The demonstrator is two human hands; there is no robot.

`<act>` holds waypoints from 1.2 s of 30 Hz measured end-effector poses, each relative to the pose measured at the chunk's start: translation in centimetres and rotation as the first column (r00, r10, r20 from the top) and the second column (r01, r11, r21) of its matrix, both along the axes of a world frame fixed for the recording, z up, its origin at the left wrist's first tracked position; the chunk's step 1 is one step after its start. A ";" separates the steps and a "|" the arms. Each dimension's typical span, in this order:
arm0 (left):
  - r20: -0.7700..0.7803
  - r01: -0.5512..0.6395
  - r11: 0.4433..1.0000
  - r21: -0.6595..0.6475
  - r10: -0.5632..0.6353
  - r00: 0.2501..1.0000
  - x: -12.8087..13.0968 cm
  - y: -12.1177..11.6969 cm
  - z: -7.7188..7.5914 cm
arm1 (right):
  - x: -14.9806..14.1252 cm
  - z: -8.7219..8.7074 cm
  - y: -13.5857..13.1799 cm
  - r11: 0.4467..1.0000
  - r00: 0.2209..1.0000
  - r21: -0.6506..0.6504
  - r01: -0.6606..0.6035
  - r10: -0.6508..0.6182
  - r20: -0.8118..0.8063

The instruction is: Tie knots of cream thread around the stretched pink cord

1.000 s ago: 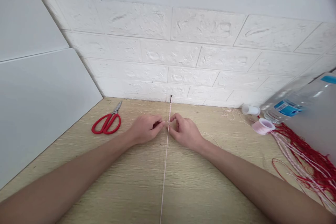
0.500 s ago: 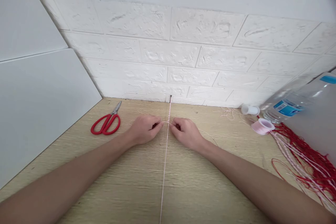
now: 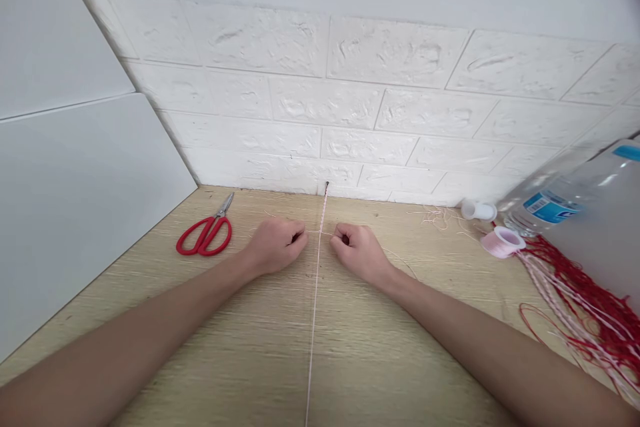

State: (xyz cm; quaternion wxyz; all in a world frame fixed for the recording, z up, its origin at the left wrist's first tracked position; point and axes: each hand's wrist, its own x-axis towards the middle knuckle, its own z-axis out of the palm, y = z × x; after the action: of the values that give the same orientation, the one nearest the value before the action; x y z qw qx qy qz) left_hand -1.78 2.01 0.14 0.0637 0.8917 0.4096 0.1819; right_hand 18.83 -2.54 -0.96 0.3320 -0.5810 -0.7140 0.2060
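Note:
A pale pink cord (image 3: 313, 320) runs taut from a dark fixing point (image 3: 327, 183) at the foot of the wall toward me and out of view at the bottom. Its far stretch looks braided, with darker red near the fixing point. Crossing it is a thin pale thread (image 3: 326, 233), pulled straight to both sides. On the left of the cord, my left hand (image 3: 279, 243) is closed, pinching one side of the thread. My right hand (image 3: 361, 250) pinches the other side, also closed. Neither hand touches the cord.
Red-handled scissors (image 3: 206, 235) lie left of my left hand. At the right are a white spool (image 3: 479, 209), a pink thread spool (image 3: 503, 242), a plastic bottle (image 3: 553, 205) and a heap of red cords (image 3: 595, 303) with pink strands. A white brick-patterned wall (image 3: 350, 103) stands behind.
My hands have moved apart, the right one slightly rightward, and the thread between them now lies straighter across the cord. The view has shifted a little.

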 end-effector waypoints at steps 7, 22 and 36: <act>-0.015 -0.020 1.000 -0.005 0.020 1.000 0.0 0.0 0.0 | 0.0 0.0 0.0 1.000 1.000 0.009 0.027 -0.027 -0.015; -0.040 -0.027 0.997 0.069 0.030 0.999 0.0 0.2 -0.3 | 0.0 0.0 0.1 0.999 0.999 0.009 0.047 -0.046 -0.015; 0.034 -0.078 0.997 -0.006 0.079 0.996 0.1 -0.1 0.4 | 0.0 -0.1 -0.1 0.998 0.996 0.028 0.060 -0.062 0.059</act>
State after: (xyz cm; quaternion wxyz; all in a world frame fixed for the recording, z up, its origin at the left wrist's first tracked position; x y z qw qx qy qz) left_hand -1.73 1.87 0.50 0.0657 0.8715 0.4436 0.1986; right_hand 18.86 -2.66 -1.06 0.3243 -0.6039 -0.7082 0.1689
